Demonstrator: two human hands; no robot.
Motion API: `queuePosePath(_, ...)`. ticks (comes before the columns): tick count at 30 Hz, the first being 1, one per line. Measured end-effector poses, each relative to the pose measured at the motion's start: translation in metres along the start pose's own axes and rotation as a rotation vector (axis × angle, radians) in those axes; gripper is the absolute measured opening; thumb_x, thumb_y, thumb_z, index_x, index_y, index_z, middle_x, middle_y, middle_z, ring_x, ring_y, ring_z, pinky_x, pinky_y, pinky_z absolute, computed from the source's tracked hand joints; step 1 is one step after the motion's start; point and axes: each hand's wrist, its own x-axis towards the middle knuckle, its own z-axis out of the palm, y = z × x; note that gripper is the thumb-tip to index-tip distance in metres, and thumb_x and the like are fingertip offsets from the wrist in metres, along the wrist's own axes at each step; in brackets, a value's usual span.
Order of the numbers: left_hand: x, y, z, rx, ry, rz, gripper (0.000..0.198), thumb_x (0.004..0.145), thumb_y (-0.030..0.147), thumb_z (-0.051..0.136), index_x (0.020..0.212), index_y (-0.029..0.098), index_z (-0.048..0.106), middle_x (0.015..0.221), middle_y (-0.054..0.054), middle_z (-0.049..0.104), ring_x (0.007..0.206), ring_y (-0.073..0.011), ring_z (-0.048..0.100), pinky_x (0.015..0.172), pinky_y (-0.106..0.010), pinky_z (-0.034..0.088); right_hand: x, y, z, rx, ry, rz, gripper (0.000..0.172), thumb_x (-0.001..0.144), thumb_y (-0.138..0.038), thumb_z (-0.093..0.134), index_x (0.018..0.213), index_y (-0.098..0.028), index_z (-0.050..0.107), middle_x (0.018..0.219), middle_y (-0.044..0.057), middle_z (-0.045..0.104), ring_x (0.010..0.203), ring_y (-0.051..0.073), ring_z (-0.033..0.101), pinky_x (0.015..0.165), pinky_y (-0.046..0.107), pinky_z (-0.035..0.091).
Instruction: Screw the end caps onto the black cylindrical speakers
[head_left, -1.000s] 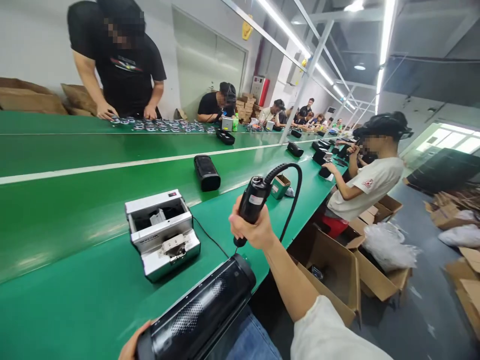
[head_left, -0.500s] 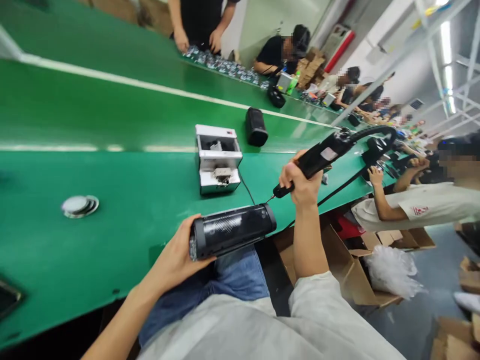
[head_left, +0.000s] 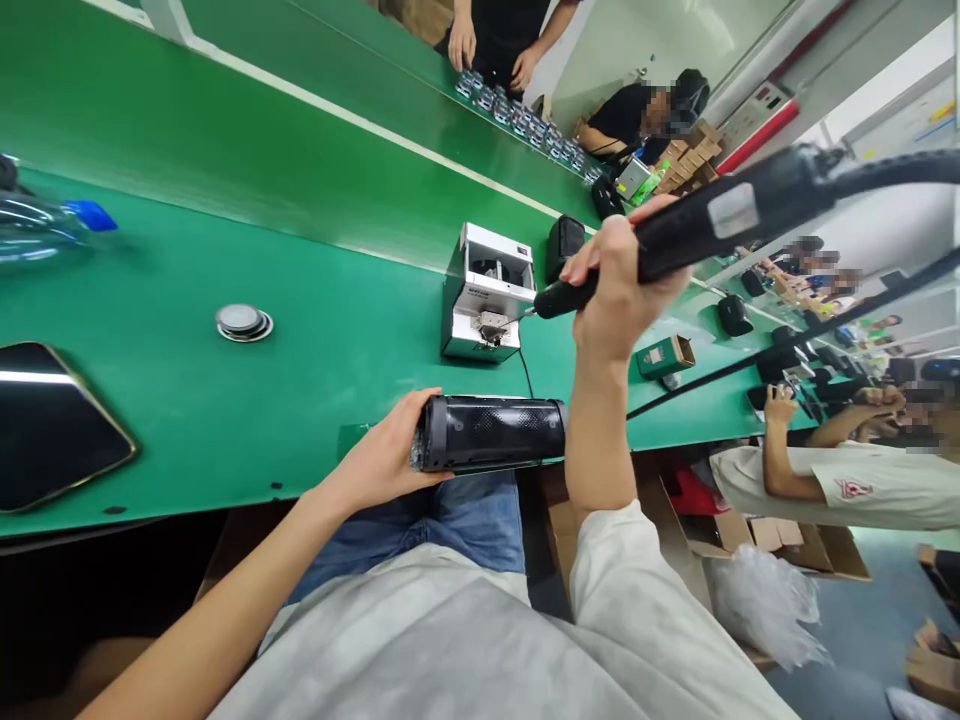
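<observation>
My left hand grips the left end of a black speaker housing, which lies sideways at the table's front edge above my lap. In my right hand is a black corded electric screwdriver, its cable running off to the right. The screwdriver's thin bit points left and reaches the front of a white-and-black screw feeder. Whether a screw sits on the tip is too small to tell. Behind the feeder, partly covered by my right hand, stands another black speaker.
On the green table are a round silver disc part, a phone, a plastic bottle and a small green box. Co-workers sit across and at right. A plastic bag and cardboard boxes stand on the floor at right.
My right hand has lifted the screwdriver from the speaker housing's right end to the screw feeder. The housing has turned more level in my left hand. My view has shifted left.
</observation>
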Motion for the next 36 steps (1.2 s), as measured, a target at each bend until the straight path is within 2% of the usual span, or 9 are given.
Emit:
queuePosePath(7,0.001,0.002,0.0,0.007,-0.001,0.02,0.108,0.087,0.04,0.096,0.172,0.026,0.031,0.169,-0.021,0.055,0.154,-0.0453,0.063,0.127,-0.061,0.058,-0.001,0.036,0.009,0.058,0.023,0.095,0.027,0.088,-0.039,0.077,0.1,-0.029,0.056,0.06,-0.014,0.046,0.04,0.012,0.045,0.04,0.026,0.037)
queuePosePath(14,0.002,0.0,0.002,-0.006,0.013,0.042,0.112,0.085,0.04,0.099,0.172,0.025,0.031,0.169,-0.022,0.055,0.156,-0.0454,0.062,0.129,-0.06,0.057,-0.003,0.018,0.004,0.058,0.011,0.035,0.027,0.094,-0.041,0.077,0.098,-0.033,0.052,0.059,-0.014,0.038,0.042,0.013,0.035,0.046,0.032,0.032)
queuePosePath(17,0.002,0.0,0.002,-0.005,0.011,0.041,0.113,0.085,0.04,0.099,0.173,0.025,0.031,0.169,-0.021,0.055,0.156,-0.0448,0.062,0.13,-0.06,0.056,-0.001,0.012,0.008,0.035,-0.008,0.049,0.034,0.09,-0.047,0.079,0.097,-0.037,0.047,0.059,-0.015,0.038,0.047,0.014,0.031,0.05,0.036,0.032)
queuePosePath(21,0.002,0.002,0.001,-0.01,0.011,0.033,0.112,0.085,0.041,0.098,0.174,0.025,0.031,0.169,-0.021,0.055,0.156,-0.0447,0.062,0.13,-0.06,0.056,0.002,0.018,0.012,-0.047,-0.017,0.149,0.033,0.08,-0.054,0.072,0.097,-0.04,0.047,0.06,-0.015,0.041,0.051,0.015,0.03,0.052,0.037,0.031)
queuePosePath(26,0.003,0.002,0.001,-0.008,0.022,0.068,0.112,0.086,0.042,0.097,0.175,0.024,0.03,0.169,-0.022,0.055,0.157,-0.0447,0.06,0.132,-0.06,0.053,0.0,0.023,0.005,-0.101,-0.02,0.137,0.032,0.086,-0.054,0.069,0.1,-0.037,0.046,0.064,-0.013,0.035,0.049,0.015,0.032,0.053,0.037,0.032)
queuePosePath(29,0.002,-0.002,0.003,0.011,0.026,0.098,0.119,0.088,0.046,0.098,0.179,0.024,0.025,0.171,-0.024,0.052,0.159,-0.0465,0.058,0.132,-0.062,0.053,-0.006,0.004,-0.005,0.01,0.013,0.129,0.026,0.084,-0.04,0.075,0.096,-0.032,0.054,0.061,-0.013,0.035,0.044,0.012,0.038,0.045,0.032,0.031)
queuePosePath(32,0.002,-0.006,0.007,0.024,0.04,0.139,0.128,0.089,0.051,0.097,0.184,0.023,0.016,0.175,-0.027,0.049,0.16,-0.0504,0.055,0.13,-0.067,0.053,-0.014,-0.042,-0.012,0.166,-0.002,0.148,0.011,0.092,-0.016,0.066,0.098,-0.024,0.064,0.062,-0.012,0.041,0.043,0.008,0.041,0.043,0.024,0.034)
queuePosePath(34,0.002,-0.009,0.009,0.013,0.056,0.183,0.135,0.089,0.054,0.097,0.187,0.022,0.009,0.177,-0.028,0.046,0.161,-0.0516,0.053,0.131,-0.069,0.052,-0.021,-0.082,-0.011,0.239,0.018,0.219,0.029,0.103,-0.004,0.045,0.094,-0.024,0.065,0.061,-0.01,0.039,0.043,0.006,0.04,0.043,0.021,0.033)
queuePosePath(36,0.003,-0.009,0.01,-0.011,0.065,0.221,0.142,0.088,0.054,0.099,0.188,0.022,0.004,0.179,-0.028,0.044,0.163,-0.0508,0.051,0.134,-0.069,0.049,-0.029,-0.122,-0.005,0.27,0.09,0.338,0.052,0.111,-0.003,0.019,0.085,-0.024,0.059,0.061,-0.008,0.031,0.039,0.006,0.034,0.04,0.021,0.029)
